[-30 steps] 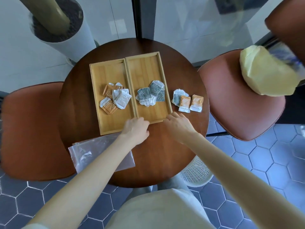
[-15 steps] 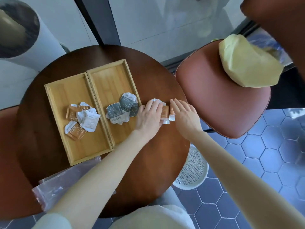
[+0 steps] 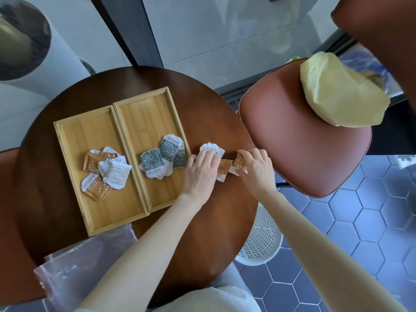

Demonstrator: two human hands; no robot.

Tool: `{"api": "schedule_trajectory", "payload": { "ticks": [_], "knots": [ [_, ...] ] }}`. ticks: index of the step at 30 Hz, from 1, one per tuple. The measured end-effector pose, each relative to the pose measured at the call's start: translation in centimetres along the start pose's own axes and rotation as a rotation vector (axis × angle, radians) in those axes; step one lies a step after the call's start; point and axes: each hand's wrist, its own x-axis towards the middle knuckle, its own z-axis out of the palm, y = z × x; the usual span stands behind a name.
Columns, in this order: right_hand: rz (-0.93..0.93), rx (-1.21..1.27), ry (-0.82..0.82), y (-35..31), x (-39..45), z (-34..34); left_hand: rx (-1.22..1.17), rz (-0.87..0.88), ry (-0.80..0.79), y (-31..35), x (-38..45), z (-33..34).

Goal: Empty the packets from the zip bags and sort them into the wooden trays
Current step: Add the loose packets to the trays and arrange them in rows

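small orange foil packets on round dark wood table, just right of two light wooden trays, long axes roughly toward window. left hand flat on white packet, fingers together. right hand fingertips pinched on rightmost orange packet, tilted.

Zip bag cut off bottom-left

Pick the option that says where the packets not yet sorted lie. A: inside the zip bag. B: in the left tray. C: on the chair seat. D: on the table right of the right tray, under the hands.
D: the loose packets lie on the bare table beside the right tray, with the left hand and right hand on them.
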Motion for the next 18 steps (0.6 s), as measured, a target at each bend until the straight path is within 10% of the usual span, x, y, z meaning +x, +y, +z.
{"api": "schedule_trajectory", "payload": {
  "ticks": [12, 18],
  "knots": [
    [-0.011, -0.242, -0.435, -4.4, 1.3, -3.7, -0.289, 0.081, 0.109, -1.2, -3.7, -2.6],
    [-0.226, -0.130, -0.309, -9.8, 0.0, -4.1, -0.628, -0.232, 0.051, -4.7, -7.6, -5.1]
  ]
}}
